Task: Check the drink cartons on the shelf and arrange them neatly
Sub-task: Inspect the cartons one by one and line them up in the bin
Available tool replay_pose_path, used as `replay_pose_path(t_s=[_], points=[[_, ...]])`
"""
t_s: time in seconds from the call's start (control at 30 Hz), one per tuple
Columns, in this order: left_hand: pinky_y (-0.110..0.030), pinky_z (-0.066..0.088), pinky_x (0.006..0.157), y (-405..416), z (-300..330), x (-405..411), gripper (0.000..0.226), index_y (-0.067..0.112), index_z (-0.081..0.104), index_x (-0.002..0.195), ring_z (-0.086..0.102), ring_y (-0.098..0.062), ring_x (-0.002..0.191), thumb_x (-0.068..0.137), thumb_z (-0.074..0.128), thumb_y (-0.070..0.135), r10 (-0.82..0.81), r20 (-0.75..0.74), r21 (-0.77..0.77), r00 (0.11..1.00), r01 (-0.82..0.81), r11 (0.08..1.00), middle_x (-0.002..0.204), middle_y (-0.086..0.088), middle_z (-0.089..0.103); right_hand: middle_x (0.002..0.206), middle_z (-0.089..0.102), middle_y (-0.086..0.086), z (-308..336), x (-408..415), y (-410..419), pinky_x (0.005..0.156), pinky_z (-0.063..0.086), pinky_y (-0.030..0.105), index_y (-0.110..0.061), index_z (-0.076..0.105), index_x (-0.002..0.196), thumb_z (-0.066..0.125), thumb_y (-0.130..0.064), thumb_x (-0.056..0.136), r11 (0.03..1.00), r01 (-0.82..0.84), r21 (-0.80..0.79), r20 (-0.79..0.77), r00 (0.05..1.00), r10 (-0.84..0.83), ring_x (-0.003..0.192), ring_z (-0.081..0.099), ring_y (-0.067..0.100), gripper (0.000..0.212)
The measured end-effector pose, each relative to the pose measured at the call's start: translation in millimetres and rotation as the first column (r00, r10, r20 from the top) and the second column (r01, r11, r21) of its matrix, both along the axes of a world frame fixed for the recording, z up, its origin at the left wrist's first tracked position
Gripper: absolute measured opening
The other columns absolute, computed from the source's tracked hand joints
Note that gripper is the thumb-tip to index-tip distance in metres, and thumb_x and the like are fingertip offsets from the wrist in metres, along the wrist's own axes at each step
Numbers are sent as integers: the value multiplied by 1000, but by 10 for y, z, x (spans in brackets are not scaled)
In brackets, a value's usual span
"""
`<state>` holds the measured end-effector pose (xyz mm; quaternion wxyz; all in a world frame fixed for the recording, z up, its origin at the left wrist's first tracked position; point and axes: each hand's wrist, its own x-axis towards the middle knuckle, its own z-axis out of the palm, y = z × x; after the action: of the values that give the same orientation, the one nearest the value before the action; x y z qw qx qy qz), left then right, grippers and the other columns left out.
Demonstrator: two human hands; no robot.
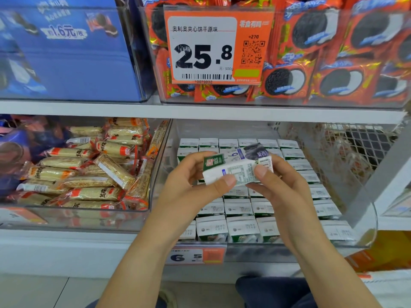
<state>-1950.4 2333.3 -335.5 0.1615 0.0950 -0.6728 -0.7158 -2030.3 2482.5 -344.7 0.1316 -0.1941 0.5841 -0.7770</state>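
drink carton [236, 168] sits lifted above the rows of cartons [239, 227] in the clear bin [364, 238]; i see my left hand [195, 181] and right hand [279, 185] both pinching it, thumbs on its side.

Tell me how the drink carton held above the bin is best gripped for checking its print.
Grip the drink carton by its two short ends, one from each side, as the left hand and right hand do. It lies lengthwise on its side, so end grips probably leave the long printed face uncovered.
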Motion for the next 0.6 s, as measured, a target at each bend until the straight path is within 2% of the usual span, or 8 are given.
replay_pose_path(t_s=[0.1, 0.17, 0.23, 0.37, 0.47, 0.6], points=[[-17, 52, 74, 14, -30, -7, 54, 30, 62, 106, 67, -4, 92, 57, 84, 33, -27, 40, -108, 999, 31, 994, 103, 9, 71, 109, 70, 3, -9, -26, 14, 81, 54, 27, -21, 63, 117, 80, -25, 61, 999, -11, -45, -15, 1000, 10, 105, 64, 23, 59], [-18, 50, 84, 39, -46, -8, 54, 35, 60, 108, 63, -1, 98, 61, 87, 37, -32, 75, -262, 997, 51, 964, 106, 17, 69, 110, 69, 2, -9, -32, 21, 81, 53, 28, -20, 61, 119, 79, -17, 62, 997, -49, -67, -43, 998, 47, 107, 62, 25, 60], [-23, 47, 91, 69, -60, -12, 54, 39, 59, 110, 60, -1, 102, 61, 81, 38, -33, 78, -339, 996, 58, 939, 108, 21, 66, 108, 69, -2, -1, -28, 31, 80, 54, 28, -19, 62, 117, 81, -16, 60, 993, -88, -74, -86, 993, 81, 107, 62, 23, 61], [-27, 46, 93, 64, -77, -19, 55, 40, 59, 111, 60, -1, 103, 61, 82, 36, -12, 67, -365, 998, 35, 930, 109, 22, 66, 100, 69, -7, 20, -17, 39, 77, 53, 25, -20, 62, 112, 77, -23, 57, 992, -108, -69, -139, 985, 98, 100, 63, 13, 57], [-33, 44, 100, 48, -96, -18, 54, 44, 58, 112, 57, 2, 109, 67, 85, 30, -21, 88, -386, 996, 54, 921, 113, 26, 64, 98, 69, -9, 16, 8, 23, 76, 53, 25, -23, 62, 108, 78, -24, 56, 997, -67, -35, -188, 980, 59, 98, 63, 12, 55], [-31, 44, 100, 69, -103, -24, 55, 49, 55, 118, 53, 8, 113, 69, 77, 44, -30, 84, -424, 996, 62, 904, 119, 31, 59, 97, 71, -10, 3, 43, 0, 80, 56, 33, -39, 65, 96, 80, -33, 52, 997, 79, -12, -235, 969, -80, 98, 64, 12, 47]])
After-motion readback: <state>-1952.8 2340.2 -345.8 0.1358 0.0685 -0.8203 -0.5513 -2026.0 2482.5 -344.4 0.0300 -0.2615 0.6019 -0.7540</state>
